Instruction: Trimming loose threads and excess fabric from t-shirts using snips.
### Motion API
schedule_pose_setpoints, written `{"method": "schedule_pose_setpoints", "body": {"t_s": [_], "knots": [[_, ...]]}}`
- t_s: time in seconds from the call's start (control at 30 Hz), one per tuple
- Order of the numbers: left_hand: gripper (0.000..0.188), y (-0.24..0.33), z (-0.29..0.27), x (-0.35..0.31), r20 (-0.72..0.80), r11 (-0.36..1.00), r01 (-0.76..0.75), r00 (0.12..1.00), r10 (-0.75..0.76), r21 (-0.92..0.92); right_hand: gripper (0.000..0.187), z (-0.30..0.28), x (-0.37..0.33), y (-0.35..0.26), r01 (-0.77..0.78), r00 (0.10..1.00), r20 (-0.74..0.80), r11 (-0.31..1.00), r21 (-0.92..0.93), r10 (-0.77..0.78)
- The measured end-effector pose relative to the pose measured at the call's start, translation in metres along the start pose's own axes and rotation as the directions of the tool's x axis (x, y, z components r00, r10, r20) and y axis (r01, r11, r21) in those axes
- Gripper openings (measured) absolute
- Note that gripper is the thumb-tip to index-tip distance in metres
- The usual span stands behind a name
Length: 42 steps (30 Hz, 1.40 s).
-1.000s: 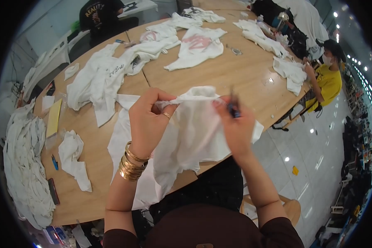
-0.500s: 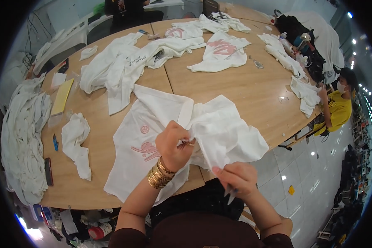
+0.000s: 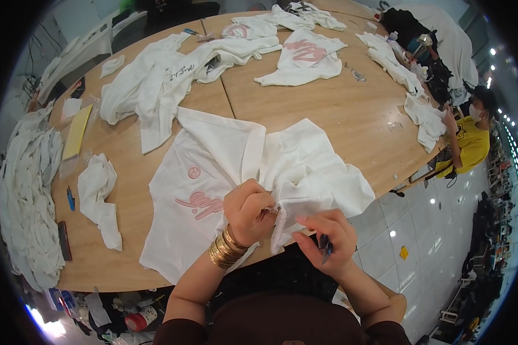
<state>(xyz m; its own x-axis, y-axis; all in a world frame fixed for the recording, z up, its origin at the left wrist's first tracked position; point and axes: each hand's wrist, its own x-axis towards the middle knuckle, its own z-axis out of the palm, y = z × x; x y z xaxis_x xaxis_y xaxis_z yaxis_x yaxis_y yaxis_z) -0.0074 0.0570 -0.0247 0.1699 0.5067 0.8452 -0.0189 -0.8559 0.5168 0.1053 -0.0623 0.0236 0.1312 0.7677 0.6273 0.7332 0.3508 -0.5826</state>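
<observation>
A white garment (image 3: 166,214) with pink lettering and a small round pink print lies spread at the near edge of the table, its right part bunched up. My left hand (image 3: 248,211), gold bangles on the wrist, is closed on the garment's edge near the middle. Just right of it, my right hand (image 3: 335,238) has thumb and forefinger apart, off the cloth. Small dark thread snips (image 3: 326,249) rest in that hand under its curled fingers; their blades are mostly hidden.
White garments lie across the wooden table (image 3: 305,112). A pile of white cloth (image 3: 29,201) fills its left end, near a yellow pad (image 3: 77,132) and a blue tool (image 3: 70,198). At the right edge sits a person in yellow (image 3: 472,138), handling white cloth.
My right hand has let go of the cloth and turned, its thumb and forefinger now apart. My left hand has shifted slightly right and down with the garment's edge.
</observation>
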Motion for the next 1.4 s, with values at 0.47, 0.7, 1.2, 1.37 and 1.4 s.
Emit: {"method": "schedule_pose_setpoints", "body": {"t_s": [0.47, 0.7, 1.2, 1.37, 1.4], "knots": [[0.029, 0.006, 0.002, -0.002, 0.033, 0.996, 0.045, 0.999, -0.043, -0.072, 0.012, 0.009, 0.014, -0.001, -0.324, 0.944, 0.020, 0.908, 0.264, 0.330], [0.028, 0.012, 0.001, 0.002, 0.076, 0.983, 0.146, 0.988, -0.138, -0.114, 0.010, 0.004, 0.015, 0.003, -0.312, 0.950, 0.054, 0.912, 0.267, 0.309], [0.022, 0.021, -0.018, 0.017, 0.454, 0.814, 0.526, 0.805, -0.381, -0.249, 0.005, -0.015, 0.019, -0.003, -0.541, 0.841, 0.170, 0.798, 0.266, 0.514], [0.020, 0.021, -0.018, 0.020, 0.509, 0.791, 0.561, 0.768, -0.389, -0.243, 0.020, -0.027, 0.029, -0.005, -0.336, 0.919, 0.258, 0.934, 0.118, 0.298], [0.019, 0.023, -0.018, 0.021, 0.522, 0.787, 0.566, 0.761, -0.384, -0.245, 0.020, -0.028, 0.028, -0.003, -0.339, 0.918, 0.256, 0.933, 0.116, 0.302]]}}
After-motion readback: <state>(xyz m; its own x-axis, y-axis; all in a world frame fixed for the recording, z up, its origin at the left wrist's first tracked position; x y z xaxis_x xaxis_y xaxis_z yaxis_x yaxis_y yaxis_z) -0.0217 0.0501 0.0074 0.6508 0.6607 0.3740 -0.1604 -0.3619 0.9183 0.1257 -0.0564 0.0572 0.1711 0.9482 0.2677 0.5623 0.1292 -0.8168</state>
